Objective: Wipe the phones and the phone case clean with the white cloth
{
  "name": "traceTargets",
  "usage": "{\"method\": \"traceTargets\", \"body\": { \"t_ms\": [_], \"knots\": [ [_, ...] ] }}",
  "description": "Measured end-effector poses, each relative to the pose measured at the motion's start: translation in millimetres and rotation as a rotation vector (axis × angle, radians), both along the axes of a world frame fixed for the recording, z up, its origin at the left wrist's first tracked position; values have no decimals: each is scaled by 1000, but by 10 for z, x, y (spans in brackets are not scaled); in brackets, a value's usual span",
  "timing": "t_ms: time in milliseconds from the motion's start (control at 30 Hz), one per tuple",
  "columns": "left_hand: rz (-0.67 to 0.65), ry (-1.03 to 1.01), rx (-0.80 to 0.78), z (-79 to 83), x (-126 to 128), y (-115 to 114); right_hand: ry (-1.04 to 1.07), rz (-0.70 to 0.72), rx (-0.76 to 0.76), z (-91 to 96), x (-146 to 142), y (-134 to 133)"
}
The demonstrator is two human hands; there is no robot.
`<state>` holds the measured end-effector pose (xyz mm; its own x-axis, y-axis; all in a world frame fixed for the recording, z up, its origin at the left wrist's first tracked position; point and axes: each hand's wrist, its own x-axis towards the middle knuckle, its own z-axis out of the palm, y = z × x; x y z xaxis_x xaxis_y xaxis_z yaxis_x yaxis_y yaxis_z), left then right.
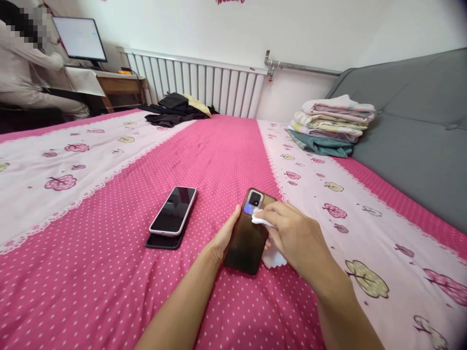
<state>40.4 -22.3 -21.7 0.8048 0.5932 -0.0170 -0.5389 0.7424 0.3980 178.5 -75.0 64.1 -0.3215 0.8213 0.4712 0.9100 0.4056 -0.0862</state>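
A smartphone in a dark translucent case (242, 245) is held up over the bed with its back and camera block facing me. My left hand (226, 234) grips it along its left edge, with the other fingers hidden behind it. Pinched in my right hand (292, 228) is a white cloth (274, 257); one bunched part touches the phone's back just below the camera, and the rest hangs down beside the phone. To the left, a phone with a white rim (174, 211) lies screen up on top of a black phone (164, 241).
The pink patterned bedspread (226, 146) lies under everything. Dark clothes (175, 107) lie at its far edge by a radiator (197, 78). Folded cloths (332, 121) are stacked at right against a grey headboard (408, 112). A person (25, 73) sits far left near a monitor (80, 39).
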Motion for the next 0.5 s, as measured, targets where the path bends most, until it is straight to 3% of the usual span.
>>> {"method": "traceTargets", "body": {
  "t_ms": [500],
  "knots": [
    [-72, -3, 33, -55, -25, 36, -1, -68, 12, 11, 28, 18]
  ]
}}
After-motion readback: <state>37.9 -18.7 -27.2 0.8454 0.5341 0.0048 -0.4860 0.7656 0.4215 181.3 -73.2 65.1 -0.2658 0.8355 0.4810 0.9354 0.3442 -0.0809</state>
